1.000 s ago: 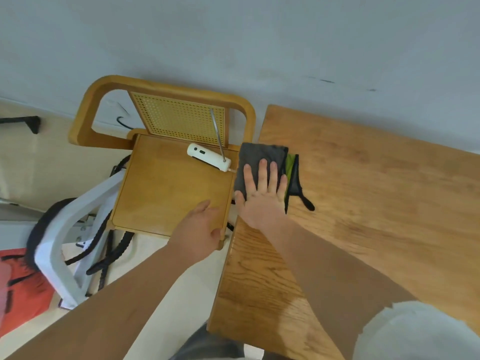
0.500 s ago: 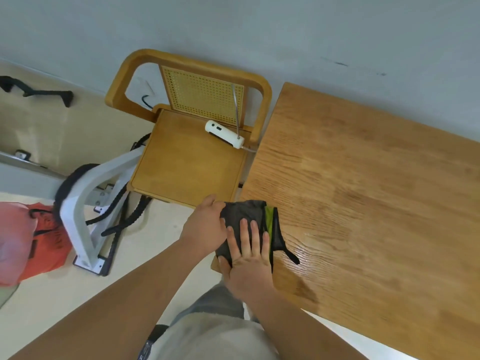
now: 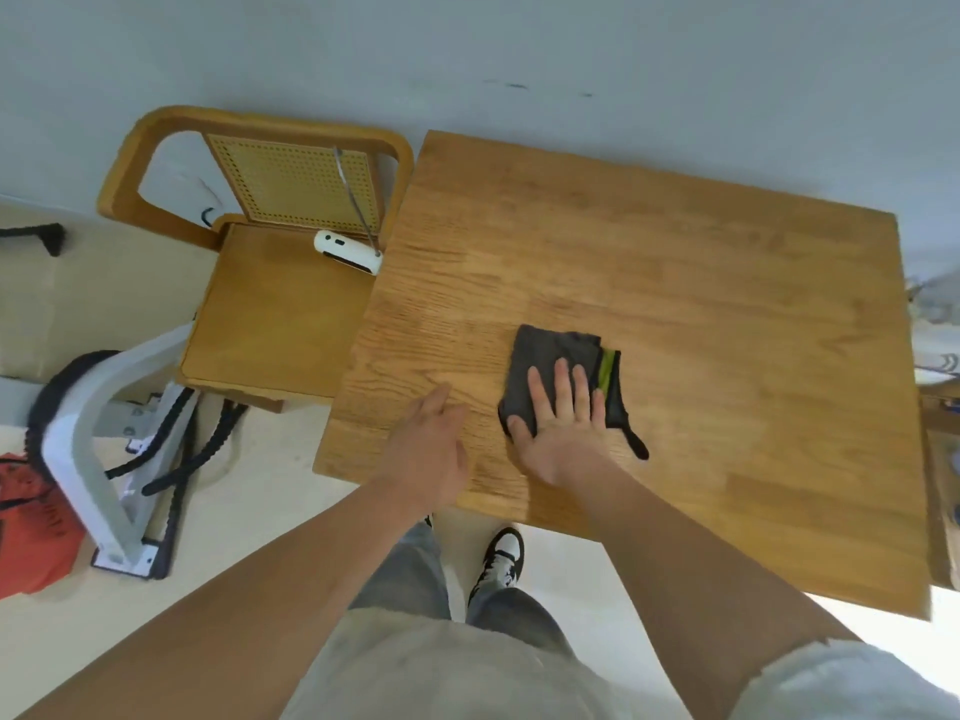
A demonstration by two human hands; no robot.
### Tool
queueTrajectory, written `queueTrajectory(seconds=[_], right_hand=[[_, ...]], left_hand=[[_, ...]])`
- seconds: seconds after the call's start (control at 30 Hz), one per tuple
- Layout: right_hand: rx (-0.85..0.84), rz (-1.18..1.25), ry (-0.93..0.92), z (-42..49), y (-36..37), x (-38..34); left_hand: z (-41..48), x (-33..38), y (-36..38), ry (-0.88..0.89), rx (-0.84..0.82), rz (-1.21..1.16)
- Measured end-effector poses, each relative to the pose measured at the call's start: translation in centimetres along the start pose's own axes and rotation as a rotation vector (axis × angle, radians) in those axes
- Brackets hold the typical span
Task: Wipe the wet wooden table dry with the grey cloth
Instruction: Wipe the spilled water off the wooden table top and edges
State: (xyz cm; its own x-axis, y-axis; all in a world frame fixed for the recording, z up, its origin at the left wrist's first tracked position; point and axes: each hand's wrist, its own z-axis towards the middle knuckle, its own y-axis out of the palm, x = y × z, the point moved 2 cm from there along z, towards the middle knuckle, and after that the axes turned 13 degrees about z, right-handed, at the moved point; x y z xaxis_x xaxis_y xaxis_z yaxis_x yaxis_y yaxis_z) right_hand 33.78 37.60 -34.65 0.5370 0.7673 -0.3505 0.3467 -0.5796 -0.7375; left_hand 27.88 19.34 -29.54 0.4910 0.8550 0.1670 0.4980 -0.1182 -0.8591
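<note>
"Pressing down, is it, the right hand [image 3: 563,423]?"

"Yes. It lies flat, palm down, fingers straight and a little spread, pointing toward the wall. It grips nothing; it only bears on the cloth [image 3: 550,350]."

"And the arm?"

"It reaches in from the lower right, over the table's [image 3: 701,304] near edge, with the forearm bare."

"Where does the cloth lie under that hand?"

"The fingers and the front of the palm cover its near half. The far half shows beyond the fingertips. The heel of the hand sits on bare wood, just nearer than the cloth."

"And on the table?"

"Left of the middle, closer to the near edge than the far one. It is folded, grey, with a green stripe along its right side, and a dark strap trails off its near right corner."

"The left hand [image 3: 428,454]?"

"Beside the right one, near but apart from the cloth, over the table's near left part. Its fingers are loose and extended, holding nothing. I cannot tell whether it touches the wood."

"Anything else?"

"A chair [image 3: 280,324] stands just left of the table, with a white device [image 3: 345,250] on its seat."
</note>
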Motion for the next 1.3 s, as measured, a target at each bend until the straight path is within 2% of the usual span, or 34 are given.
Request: queueTrajectory(seconds=[0.13,0.33,0.47,0.73,0.83,0.9,0.97,1.07,1.13,1.3], right_hand=[[0.117,0.07,0.063,-5.6,2.4,5.7],[0.108,0.12,0.147,-11.3,6.3,7.6],[0.05,0.141,0.171,-10.3,7.3,3.7],[-0.13,0.066,-0.055,-6.0,9.9,-8.8],[-0.279,0.05,-0.146,-4.7,8.9,-11.8],[-0.375,0.145,-0.233,-4.1,6.7,-12.4],[-0.319,0.384,-0.259,-3.8,3.8,-11.5],[-0.022,0.742,-0.123,-4.2,-0.1,-8.5],[0.091,0.734,-0.061,-4.7,-1.8,-6.7],[0.072,0.711,0.036,-4.5,-3.0,-6.0]], left_hand=[[-0.8,4.4,1.7,0.048,-0.016,0.024],[-2.8,7.6,4.2,0.138,0.032,0.01],[-4.4,5.2,4.8,0.068,0.066,-0.054],[-8.2,-3.2,2.8,-0.273,0.16,-0.109],[-8.7,-5.5,2.5,-0.355,0.167,-0.117],[-8.4,-5.9,2.4,-0.355,0.17,-0.119],[-7.4,-5.3,2.4,-0.317,0.194,-0.123],[-5.0,-2.9,3.4,-0.238,0.17,-0.099],[-3.2,-0.6,4.7,-0.197,0.098,-0.054],[-1.0,1.6,7.2,-0.236,0.0,0.092]])
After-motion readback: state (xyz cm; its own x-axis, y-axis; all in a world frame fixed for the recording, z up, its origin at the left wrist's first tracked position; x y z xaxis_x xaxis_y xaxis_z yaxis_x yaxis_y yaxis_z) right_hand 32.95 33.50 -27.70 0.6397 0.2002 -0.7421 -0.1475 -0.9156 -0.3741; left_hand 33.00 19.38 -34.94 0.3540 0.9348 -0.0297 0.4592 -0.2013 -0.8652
